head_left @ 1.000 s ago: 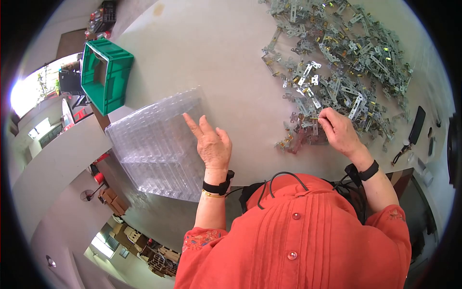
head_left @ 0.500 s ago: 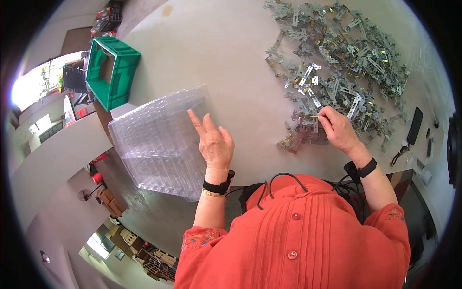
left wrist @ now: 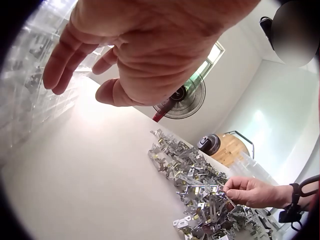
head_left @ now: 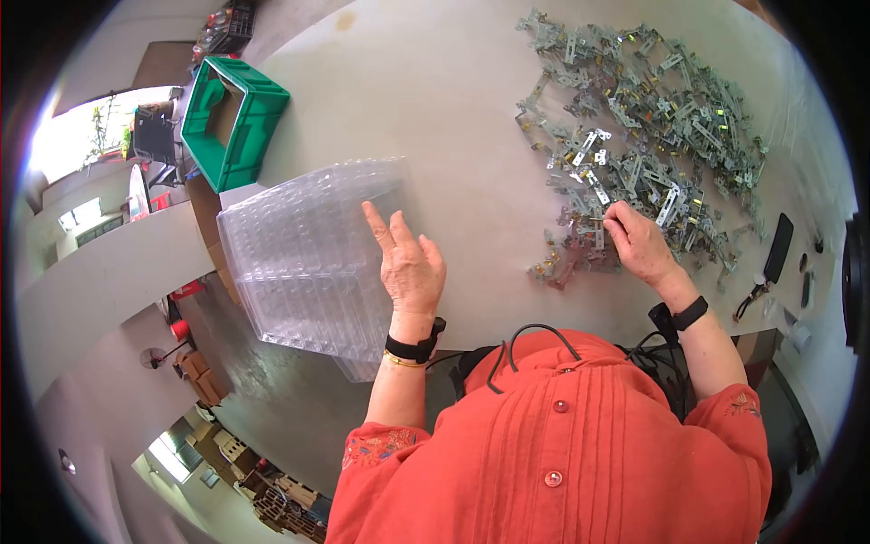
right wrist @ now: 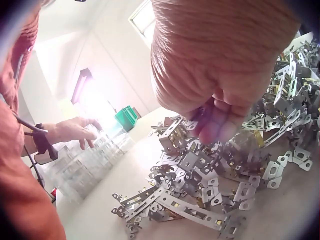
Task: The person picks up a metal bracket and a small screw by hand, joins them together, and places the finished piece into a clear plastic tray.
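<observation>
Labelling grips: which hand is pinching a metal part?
The right hand: thumb and fingertips pinch a thin metal part at the metal pile. The left hand is open, by the clear plastic trays.

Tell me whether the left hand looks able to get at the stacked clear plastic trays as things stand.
Probably yes: the left hand is open and seems empty, its fingers at the edge of the clear plastic trays, with nothing visible in the way. Whether they already touch is unclear.
</observation>
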